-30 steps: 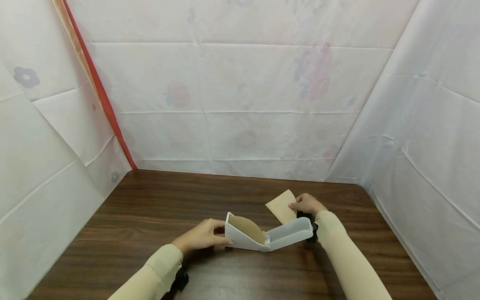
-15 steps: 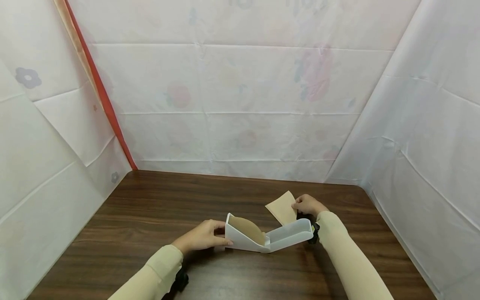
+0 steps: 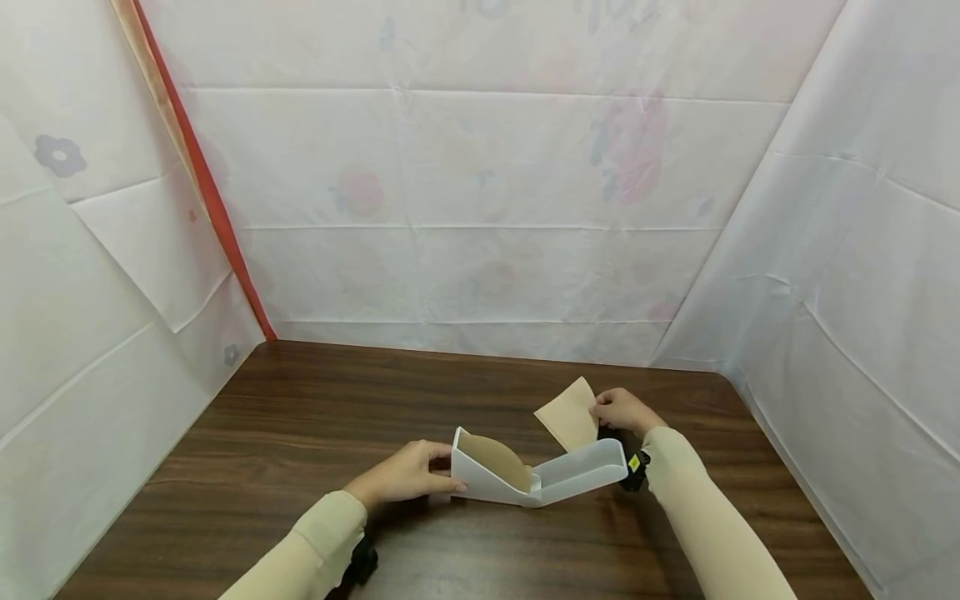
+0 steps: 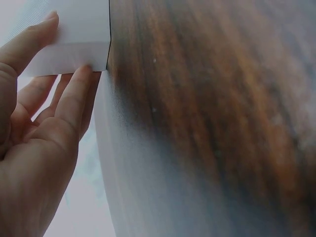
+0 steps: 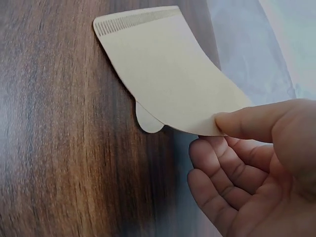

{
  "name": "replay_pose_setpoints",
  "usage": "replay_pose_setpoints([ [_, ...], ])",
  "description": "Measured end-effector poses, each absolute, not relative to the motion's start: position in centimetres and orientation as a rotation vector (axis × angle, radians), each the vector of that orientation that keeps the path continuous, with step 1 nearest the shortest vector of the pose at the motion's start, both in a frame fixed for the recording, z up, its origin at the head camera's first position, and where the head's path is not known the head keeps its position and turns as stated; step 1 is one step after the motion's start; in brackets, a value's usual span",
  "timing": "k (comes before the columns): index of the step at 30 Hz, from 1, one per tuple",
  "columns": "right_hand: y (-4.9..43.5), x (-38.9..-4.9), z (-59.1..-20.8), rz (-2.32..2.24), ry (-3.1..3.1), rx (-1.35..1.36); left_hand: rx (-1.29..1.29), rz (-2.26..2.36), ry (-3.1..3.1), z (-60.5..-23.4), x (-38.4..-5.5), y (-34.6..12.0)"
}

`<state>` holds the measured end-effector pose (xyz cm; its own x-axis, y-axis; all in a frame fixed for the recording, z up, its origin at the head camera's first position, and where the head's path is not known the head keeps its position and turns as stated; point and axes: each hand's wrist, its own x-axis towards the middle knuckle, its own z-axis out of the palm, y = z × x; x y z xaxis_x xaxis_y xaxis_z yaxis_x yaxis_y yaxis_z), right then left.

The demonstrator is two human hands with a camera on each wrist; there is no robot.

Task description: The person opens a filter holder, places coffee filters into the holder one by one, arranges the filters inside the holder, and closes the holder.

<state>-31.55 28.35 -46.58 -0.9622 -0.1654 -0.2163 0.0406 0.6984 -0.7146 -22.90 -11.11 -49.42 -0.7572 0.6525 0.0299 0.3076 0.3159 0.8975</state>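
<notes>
A white filter holder (image 3: 480, 482) stands on the table with its long lid (image 3: 583, 472) folded out to the right. Inside it sits a stack of brown paper coffee filters (image 3: 497, 458). My left hand (image 3: 405, 473) grips the holder's left end, thumb on the near side; the left wrist view shows the fingers against the holder's end wall (image 4: 81, 55). Behind the lid, my right hand (image 3: 626, 412) pinches a tan coffee filter (image 3: 572, 417) by its edge, thumb on top. In the right wrist view the filter (image 5: 158, 69) shows a crimped seam and a small rounded tab.
All of this is on a dark wood-grain table (image 3: 360, 392). White printed sheets (image 3: 480, 208) hang behind it and along both sides, with a red strip (image 3: 202, 175) at the left corner. A black wrist camera (image 3: 636, 472) sits close by the lid's right end.
My right hand has shifted slightly to the right, carrying the pinched coffee filter along. The left hand and the filter holder stay in place.
</notes>
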Motion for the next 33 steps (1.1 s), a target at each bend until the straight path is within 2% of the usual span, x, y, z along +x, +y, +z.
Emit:
replay_pose_setpoints([
  [8,28.7,-31.1,-45.3,-1.205,2.654,-0.101,0.852,1.453,2.212,-49.2,-22.8,-11.1],
  [22,27.6,-30.0,-42.0,-0.987,2.889,-0.334,0.882,1.417,2.247,-49.1,-22.8,-11.1],
  [33,26.6,-28.2,-39.2,-0.998,2.976,-0.514,0.857,1.377,2.286,-49.2,-22.9,-11.2],
])
